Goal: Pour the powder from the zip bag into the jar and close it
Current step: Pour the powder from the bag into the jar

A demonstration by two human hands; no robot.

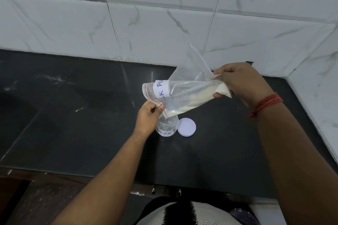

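A clear zip bag (184,89) with a white handwritten label and some white powder is held tilted above a small clear jar (167,126). My left hand (148,116) pinches the bag's open red-zip mouth just over the jar's opening. My right hand (241,82) grips the raised bottom corner, where powder is bunched. A line of powder lies along the bag's lower fold. The jar stands upright on the dark counter (82,106), labelled, partly hidden by my left hand. Its white round lid (186,127) lies flat just right of the jar.
White marbled wall tiles rise behind the counter and along its right side, forming a corner at the back right. The counter's front edge runs across the bottom, with a wooden ledge (36,197) below at the left.
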